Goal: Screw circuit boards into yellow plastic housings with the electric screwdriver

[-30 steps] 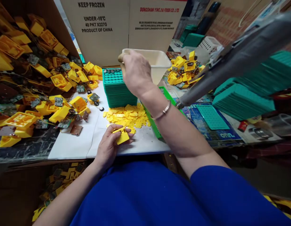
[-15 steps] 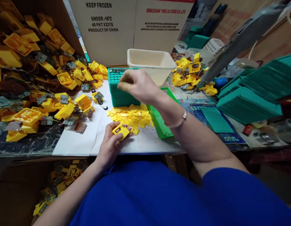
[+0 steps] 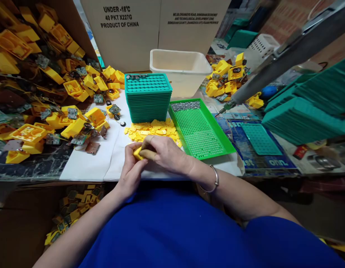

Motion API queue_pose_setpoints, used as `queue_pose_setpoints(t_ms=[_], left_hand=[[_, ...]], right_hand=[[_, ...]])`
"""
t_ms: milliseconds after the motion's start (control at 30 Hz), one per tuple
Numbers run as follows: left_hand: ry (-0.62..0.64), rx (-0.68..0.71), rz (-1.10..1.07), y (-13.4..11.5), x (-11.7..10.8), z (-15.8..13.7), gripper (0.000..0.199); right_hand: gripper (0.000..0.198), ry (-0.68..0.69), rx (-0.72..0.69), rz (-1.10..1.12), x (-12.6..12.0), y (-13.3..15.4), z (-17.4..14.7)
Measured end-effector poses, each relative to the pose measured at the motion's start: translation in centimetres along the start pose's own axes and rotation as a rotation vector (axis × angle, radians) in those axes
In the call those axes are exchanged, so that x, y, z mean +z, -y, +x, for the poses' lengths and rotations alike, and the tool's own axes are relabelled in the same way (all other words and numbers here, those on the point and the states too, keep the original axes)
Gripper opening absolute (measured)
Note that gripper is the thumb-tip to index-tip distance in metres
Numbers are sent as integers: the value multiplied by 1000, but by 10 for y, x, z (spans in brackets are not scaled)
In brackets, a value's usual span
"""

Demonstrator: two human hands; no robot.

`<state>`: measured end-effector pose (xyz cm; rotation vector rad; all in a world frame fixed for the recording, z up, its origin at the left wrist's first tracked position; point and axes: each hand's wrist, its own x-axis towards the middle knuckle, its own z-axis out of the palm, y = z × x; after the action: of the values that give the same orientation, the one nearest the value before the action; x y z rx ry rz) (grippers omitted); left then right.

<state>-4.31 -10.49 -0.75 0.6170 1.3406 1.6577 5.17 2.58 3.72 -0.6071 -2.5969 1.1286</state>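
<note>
My left hand [image 3: 130, 173] is closed around a small yellow plastic casing [image 3: 137, 153] just above the front of the white work surface. Bent over the casing from the right, my right hand [image 3: 168, 153] has its fingers pinched together against it. Whatever those fingertips hold, if anything, is hidden. Right behind the hands lies a pile of flat yellow plastic pieces [image 3: 152, 129]. Beyond it stands a stack of teal trays [image 3: 150, 104], with several small dark round parts [image 3: 137, 77] in the top one's back left. A green perforated tray [image 3: 214, 136] sits to the right, small screws [image 3: 186, 106] at its far end.
Yellow casings with circuit boards [image 3: 74, 123] heap up on the left. A whitish plastic tub [image 3: 183, 80] stands behind the trays, before a cardboard box [image 3: 127, 44]. An electric screwdriver [image 3: 253, 83] hangs at the right, near more teal trays [image 3: 303, 121].
My right hand has come down from the teal tray stack to the yellow casing in my left hand. The view has tilted slightly downward, and the green tray is now uncovered.
</note>
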Motion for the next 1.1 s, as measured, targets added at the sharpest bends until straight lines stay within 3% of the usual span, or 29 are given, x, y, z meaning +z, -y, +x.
queue_pose_setpoints(t_ms=[100,233,300,367,433,500,667,767,933,1000,1100], left_hand=[[41,3,97,-1,-5,-3,35],[65,-95,24,-11,-13,-5,25],[47,-139,-43,-19,-17,-6,24],[35,-162,-66,-24,-21,-7,23],[39,-160,-60,-28,-24,-8,22],[43,-141,-59,-29,-25,-8,20],[68,-164,-147,-27,-24,-4,16],[71,-188,-191,-28,-23,-1,15],[81,-191,-231,-28,-20,1,16],[85,-190,-231,-28,-18,2,16],[130,-214,-218,-28,-15,5,15]], right_hand=[[33,22,136,75,-2,-9,3],[23,168,71,134,-17,-14,14],[17,66,16,-10,-23,-10,22],[16,-26,16,-309,-23,-4,31],[24,11,35,-587,-16,0,40],[33,71,40,-729,-7,3,48],[33,63,59,-774,-2,4,54],[26,-7,51,-634,-11,6,42],[12,-25,-295,-137,-11,-3,4],[14,-34,-409,-106,-6,-10,-8],[28,-34,-555,-288,-4,-17,-18]])
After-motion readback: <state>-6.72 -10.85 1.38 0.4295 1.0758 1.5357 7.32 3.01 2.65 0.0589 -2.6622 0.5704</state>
